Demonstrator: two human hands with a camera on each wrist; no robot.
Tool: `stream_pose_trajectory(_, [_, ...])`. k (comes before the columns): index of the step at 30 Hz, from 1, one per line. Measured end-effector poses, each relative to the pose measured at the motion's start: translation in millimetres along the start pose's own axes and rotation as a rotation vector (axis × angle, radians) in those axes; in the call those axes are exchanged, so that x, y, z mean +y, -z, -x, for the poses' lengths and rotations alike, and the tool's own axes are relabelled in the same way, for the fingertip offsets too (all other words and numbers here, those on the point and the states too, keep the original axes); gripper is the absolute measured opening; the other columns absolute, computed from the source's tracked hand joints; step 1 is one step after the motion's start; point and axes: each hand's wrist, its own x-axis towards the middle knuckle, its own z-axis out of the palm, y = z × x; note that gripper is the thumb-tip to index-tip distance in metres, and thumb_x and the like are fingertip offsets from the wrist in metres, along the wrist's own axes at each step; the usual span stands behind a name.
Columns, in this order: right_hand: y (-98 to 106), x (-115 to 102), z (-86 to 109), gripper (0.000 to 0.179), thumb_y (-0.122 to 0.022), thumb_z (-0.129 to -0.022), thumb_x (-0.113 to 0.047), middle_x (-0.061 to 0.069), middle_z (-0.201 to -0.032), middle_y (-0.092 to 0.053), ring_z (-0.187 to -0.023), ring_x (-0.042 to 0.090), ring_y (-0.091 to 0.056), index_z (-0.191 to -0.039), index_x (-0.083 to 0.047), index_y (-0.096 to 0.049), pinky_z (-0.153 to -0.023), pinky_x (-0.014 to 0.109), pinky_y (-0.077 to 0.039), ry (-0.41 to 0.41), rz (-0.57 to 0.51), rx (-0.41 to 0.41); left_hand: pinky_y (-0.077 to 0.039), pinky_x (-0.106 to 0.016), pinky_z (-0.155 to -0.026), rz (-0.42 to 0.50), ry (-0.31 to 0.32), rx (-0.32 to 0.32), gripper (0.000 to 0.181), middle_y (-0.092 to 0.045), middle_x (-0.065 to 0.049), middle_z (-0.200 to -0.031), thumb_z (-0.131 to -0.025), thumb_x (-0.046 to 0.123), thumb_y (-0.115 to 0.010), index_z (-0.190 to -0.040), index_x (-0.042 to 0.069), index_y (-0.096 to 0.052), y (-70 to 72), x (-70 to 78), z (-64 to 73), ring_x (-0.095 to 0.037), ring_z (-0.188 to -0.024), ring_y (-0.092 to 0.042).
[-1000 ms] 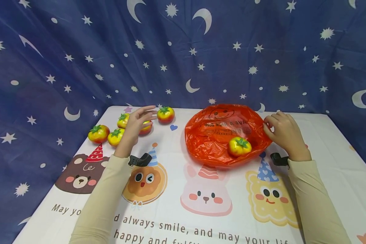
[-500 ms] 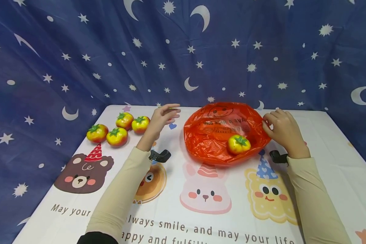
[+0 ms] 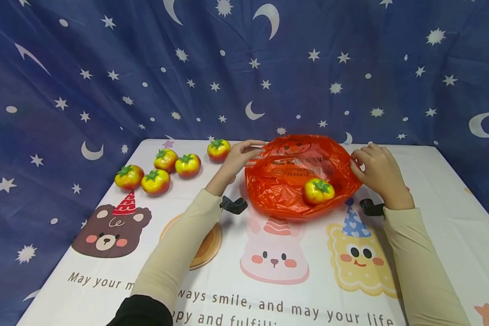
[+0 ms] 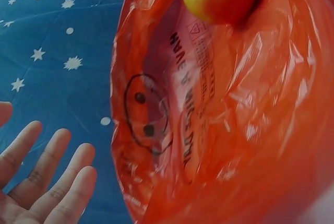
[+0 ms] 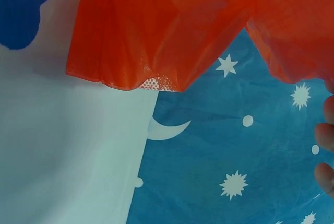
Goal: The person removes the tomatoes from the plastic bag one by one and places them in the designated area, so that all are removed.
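Note:
A red plastic bag (image 3: 277, 199) stands with its mouth spread wide, smiley print showing on its far inner side. One yellow-red tomato (image 3: 318, 191) with a green top lies inside it. My right hand (image 3: 376, 174) pinches the bag's right rim between thumb and fingers; the right wrist view shows mostly the bag's (image 5: 141, 36) outside. At the bag's left rim is my left hand (image 3: 240, 158), fingers extended and holding nothing. Those straight, spread fingers (image 4: 57, 156) appear beside the bag (image 4: 250, 104) in the left wrist view.
Several more tomatoes (image 3: 188, 165) sit at the table's back left, one (image 3: 218, 150) just behind my left hand. A white cloth (image 3: 212, 294) with cartoon prints covers the table. Behind its far edge hangs a dark blue star-patterned curtain (image 3: 212, 59).
My left hand has moved right, from beside the tomatoes to the bag's left rim, uncovering tomatoes behind it. My right hand keeps its pinch on the bag, nearly still.

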Motion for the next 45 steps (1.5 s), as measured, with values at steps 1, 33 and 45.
stream_pose_trajectory(1, [0.2,0.1,-0.3,0.006,-0.068,-0.072,0.0,0.015,-0.065,-0.06,-0.066,0.027,-0.047,-0.076,0.002,-0.064,-0.063,0.043,-0.047,0.0,0.001,0.0,-0.044,-0.05,-0.102,0.006,0.001,-0.009,0.036,-0.057,-0.022,-0.129,-0.094,0.014,-0.054,-0.128,0.002,-0.054,-2.5,-0.2,-1.6,-0.041,-0.118,-0.053])
stream_pose_trajectory(33, [-0.5,0.9,0.6,0.008,-0.071,-0.071,0.0,0.014,-0.065,-0.061,-0.067,0.027,-0.049,-0.077,0.001,-0.065,-0.066,0.044,-0.049,-0.016,0.004,-0.011,-0.044,-0.046,-0.104,-0.109,0.182,-0.352,0.044,-0.045,-0.011,-0.142,-0.094,0.021,-0.056,-0.136,0.011,-0.048,-60.6,-2.3,-50.9,-0.034,-0.123,-0.052])
stream_pose_trajectory(45, [1.4,0.6,0.9,0.008,-0.071,-0.072,0.0,0.014,-0.065,-0.061,-0.067,0.027,-0.05,-0.077,0.001,-0.065,-0.066,0.044,-0.049,-0.013,0.004,-0.005,-0.04,-0.041,-0.108,-0.216,0.091,-0.592,0.051,-0.041,-0.013,-0.146,-0.092,0.012,-0.058,-0.14,0.008,-0.041,-72.8,-4.8,-65.8,-0.027,-0.13,-0.044])
